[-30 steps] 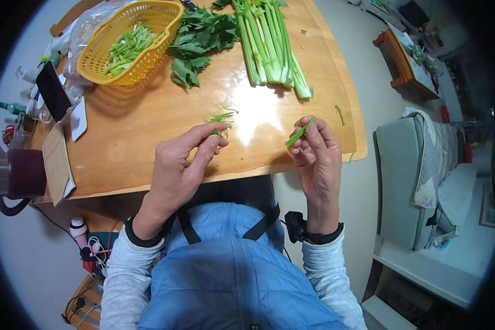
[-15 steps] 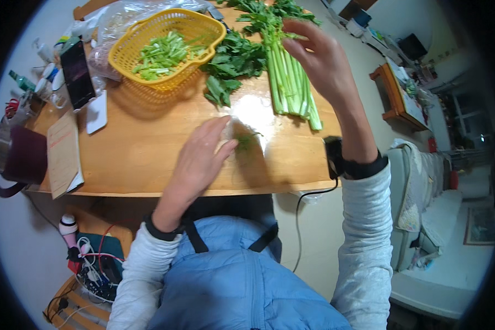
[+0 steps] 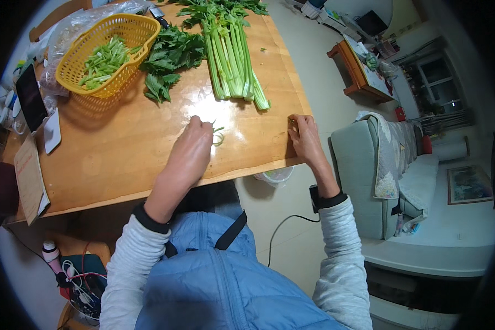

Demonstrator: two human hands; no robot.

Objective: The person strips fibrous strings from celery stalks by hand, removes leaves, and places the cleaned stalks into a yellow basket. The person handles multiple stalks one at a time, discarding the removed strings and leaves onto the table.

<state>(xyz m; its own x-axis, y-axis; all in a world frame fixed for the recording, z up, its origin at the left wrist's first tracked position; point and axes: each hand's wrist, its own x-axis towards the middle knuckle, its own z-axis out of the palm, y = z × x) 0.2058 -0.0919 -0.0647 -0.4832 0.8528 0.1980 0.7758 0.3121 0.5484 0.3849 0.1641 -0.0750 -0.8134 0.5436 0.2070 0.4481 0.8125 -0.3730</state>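
Observation:
My left hand (image 3: 190,147) is closed in a pinch over the wooden table (image 3: 121,159), with thin green celery strands (image 3: 219,136) at its fingertips. At the table's right edge, my right hand (image 3: 309,142) has its fingers curled together; whatever they hold, if anything, is too small to make out. Beyond my hands lies a bunch of celery stalks (image 3: 228,60), cut ends toward me. Left of the stalks is a pile of dark green celery leaves (image 3: 173,52). A yellow plastic basket (image 3: 74,69) farther left holds chopped celery pieces (image 3: 105,61).
At the left are a propped dark phone (image 3: 32,99), a white flat device (image 3: 52,132) and a brown notebook (image 3: 30,176). A knife handle (image 3: 158,15) shows behind the leaves. Below the front edge stands a white-lined bin (image 3: 276,176). A sofa (image 3: 355,170) is to the right.
My right hand has come down from above the celery stalks to the table's right edge. My left hand has closed its fingers at the green strands. The view has shifted right.

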